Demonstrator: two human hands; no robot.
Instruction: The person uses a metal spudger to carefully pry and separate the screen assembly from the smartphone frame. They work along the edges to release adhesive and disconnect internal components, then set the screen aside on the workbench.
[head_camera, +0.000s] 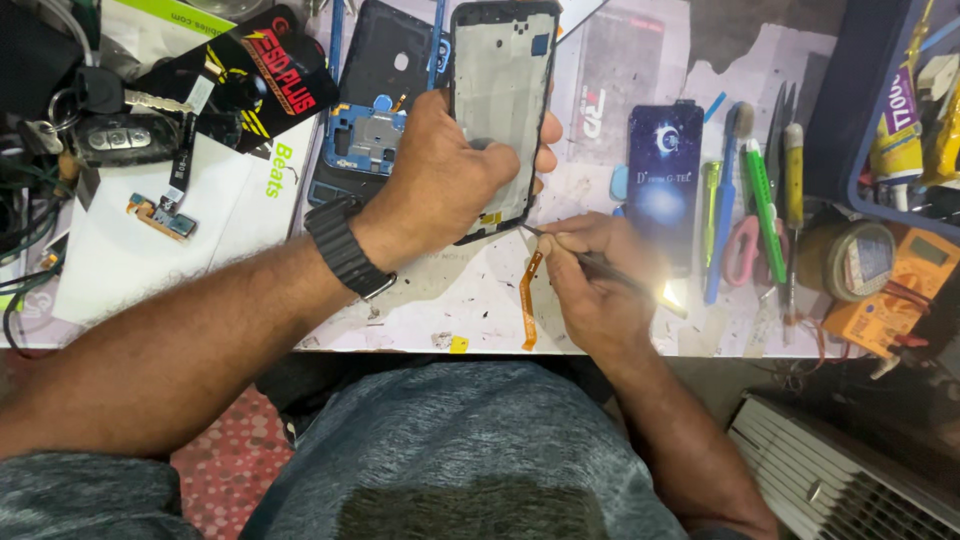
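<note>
Head view: my left hand grips the phone frame; my right hand pinches tweezers at its lower edge.

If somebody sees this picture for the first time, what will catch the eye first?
At the centre, the left hand holds a phone frame upright over the table, while the right hand brings tweezers to its lower edge. An orange ribbon cable hangs just below. To the right lies a row of tools.
</note>
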